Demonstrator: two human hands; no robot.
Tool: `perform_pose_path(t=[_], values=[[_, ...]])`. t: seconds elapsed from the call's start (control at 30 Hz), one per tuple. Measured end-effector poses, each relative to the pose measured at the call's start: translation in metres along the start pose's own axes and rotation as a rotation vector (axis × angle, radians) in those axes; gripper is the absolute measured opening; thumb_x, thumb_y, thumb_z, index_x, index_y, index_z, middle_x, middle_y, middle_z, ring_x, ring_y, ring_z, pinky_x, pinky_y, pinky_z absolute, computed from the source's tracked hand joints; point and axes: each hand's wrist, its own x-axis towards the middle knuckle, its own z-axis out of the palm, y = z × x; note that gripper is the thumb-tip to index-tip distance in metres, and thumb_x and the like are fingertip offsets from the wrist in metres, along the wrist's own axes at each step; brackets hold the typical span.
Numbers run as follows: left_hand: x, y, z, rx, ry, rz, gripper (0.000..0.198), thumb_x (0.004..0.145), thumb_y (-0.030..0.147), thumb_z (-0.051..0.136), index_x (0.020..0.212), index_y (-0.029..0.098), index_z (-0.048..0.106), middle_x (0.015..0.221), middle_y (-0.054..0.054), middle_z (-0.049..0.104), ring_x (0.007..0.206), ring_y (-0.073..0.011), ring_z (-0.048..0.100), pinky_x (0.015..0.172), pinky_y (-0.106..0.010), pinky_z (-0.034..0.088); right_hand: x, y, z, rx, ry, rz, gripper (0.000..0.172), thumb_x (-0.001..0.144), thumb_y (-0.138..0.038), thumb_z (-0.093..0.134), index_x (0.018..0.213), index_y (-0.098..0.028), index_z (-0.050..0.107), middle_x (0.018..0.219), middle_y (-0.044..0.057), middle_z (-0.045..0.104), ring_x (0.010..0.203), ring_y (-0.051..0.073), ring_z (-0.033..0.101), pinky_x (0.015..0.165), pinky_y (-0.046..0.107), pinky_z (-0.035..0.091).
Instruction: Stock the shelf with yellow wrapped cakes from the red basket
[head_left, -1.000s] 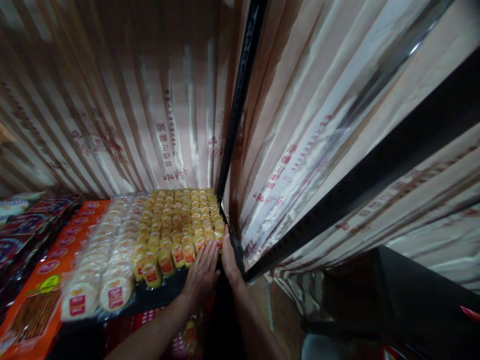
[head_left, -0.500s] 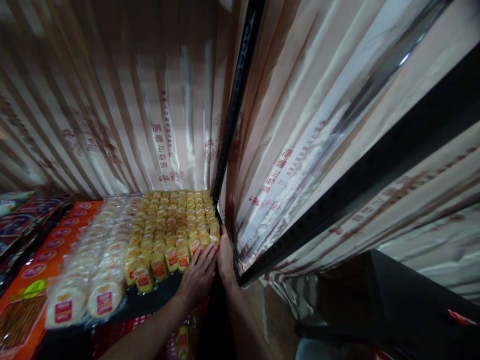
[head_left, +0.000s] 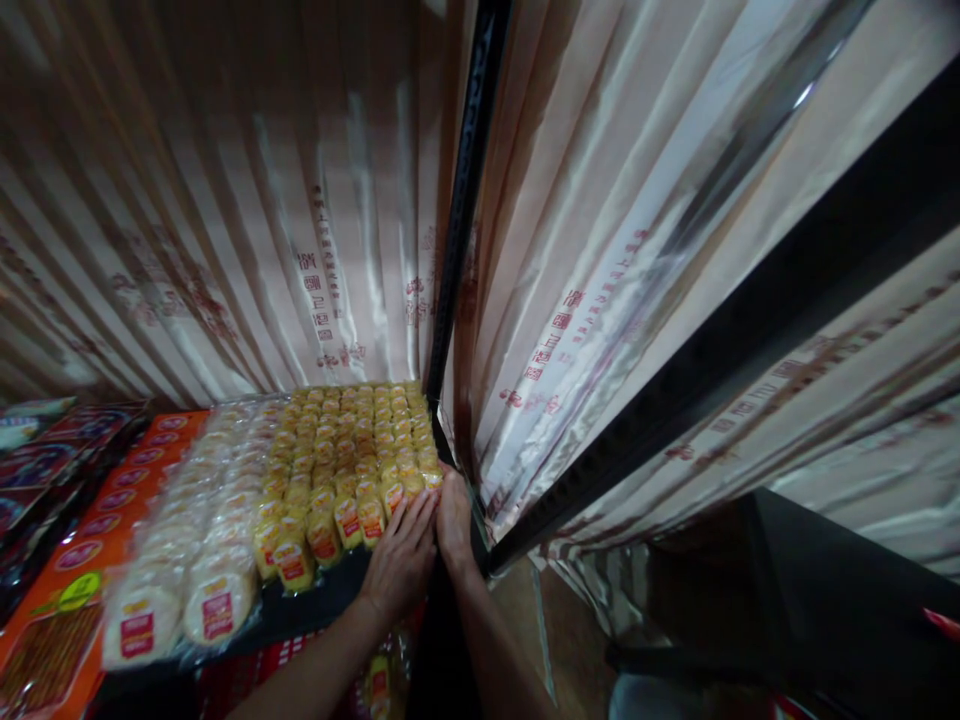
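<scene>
Rows of small yellow wrapped packs (head_left: 322, 500) stand close together on a dark shelf (head_left: 307, 600). My left hand (head_left: 403, 555) lies with its fingers stretched out against the front packs at the right end of the rows. Beside it, my right hand (head_left: 454, 515) is held on edge along the right side of the same block, touching the corner pack; its fingers point forward and are partly hidden. To the left of the yellow packs are two rows of round white wrapped packs (head_left: 217, 600) with red labels.
Orange packs (head_left: 90, 540) and dark packets (head_left: 45, 480) lie farther left. A black upright post (head_left: 457, 200) and a slanting black bar (head_left: 675, 370) stand before printed curtains (head_left: 360, 240). A black box-like object (head_left: 847, 580) is at the lower right.
My right hand has drawn back slightly, its fingers now bent more toward the corner pack. My left hand stays against the front packs. The view has shifted slightly.
</scene>
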Motion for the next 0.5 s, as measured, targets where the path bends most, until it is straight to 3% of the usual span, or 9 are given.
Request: perform_pose_path(t=[0.33, 0.5], values=[[-0.001, 0.001, 0.002, 0.037, -0.032, -0.009, 0.047, 0.086, 0.022, 0.04, 0.132, 0.014, 0.042, 0.142, -0.008, 0.039, 0.134, -0.0209, 0.028, 0.11, -0.04, 0.021, 0.014, 0.012, 0.004, 0.023, -0.031, 0.032, 0.066, 0.087, -0.059, 0.025, 0.131, -0.015, 0.046, 0.137, 0.008, 0.045, 0.129, 0.02, 0.036, 0.109, 0.037, 0.023], [0.0, 0.001, 0.0, 0.038, -0.056, -0.023, 0.047, 0.086, 0.023, 0.039, 0.132, 0.012, 0.041, 0.141, -0.009, 0.04, 0.134, -0.0212, 0.026, 0.11, -0.04, 0.021, 0.024, 0.006, 0.006, 0.082, -0.146, 0.018, 0.063, 0.088, -0.058, 0.024, 0.129, -0.017, 0.049, 0.132, 0.006, 0.05, 0.125, 0.02, 0.043, 0.104, 0.037, 0.033]])
